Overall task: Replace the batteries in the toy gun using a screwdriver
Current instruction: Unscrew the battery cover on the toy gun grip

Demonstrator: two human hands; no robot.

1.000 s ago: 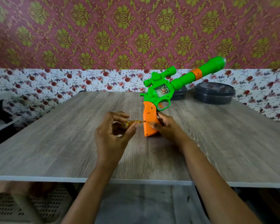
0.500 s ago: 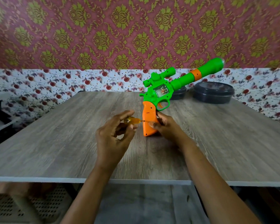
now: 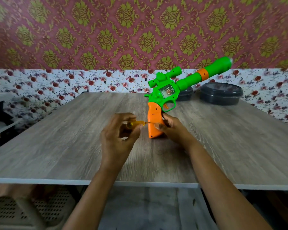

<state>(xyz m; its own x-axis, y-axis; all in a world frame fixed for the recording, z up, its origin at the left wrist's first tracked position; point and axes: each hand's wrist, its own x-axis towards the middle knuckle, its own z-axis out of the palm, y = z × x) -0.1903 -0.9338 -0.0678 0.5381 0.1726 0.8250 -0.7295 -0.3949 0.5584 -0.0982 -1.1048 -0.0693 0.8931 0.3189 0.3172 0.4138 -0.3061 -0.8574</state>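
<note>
A green toy gun (image 3: 171,90) with an orange grip (image 3: 154,120) stands on its grip base on the wooden table (image 3: 73,138), barrel pointing up and to the right. My right hand (image 3: 171,128) holds the grip from the right side. My left hand (image 3: 118,138) pinches a small screwdriver (image 3: 136,124) with a clear yellow handle; its tip touches the left face of the grip at a screw hole.
Two dark round lidded containers, a large one (image 3: 221,93) and a smaller one (image 3: 184,95), sit at the table's far right behind the gun. A dark shelf unit (image 3: 0,120) stands to the left. A perforated plastic chair (image 3: 23,211) shows below the table's front edge.
My left fingers have shifted around the screwdriver handle, opening and closing as they turn it. The gun and my right hand have stayed where they were.
</note>
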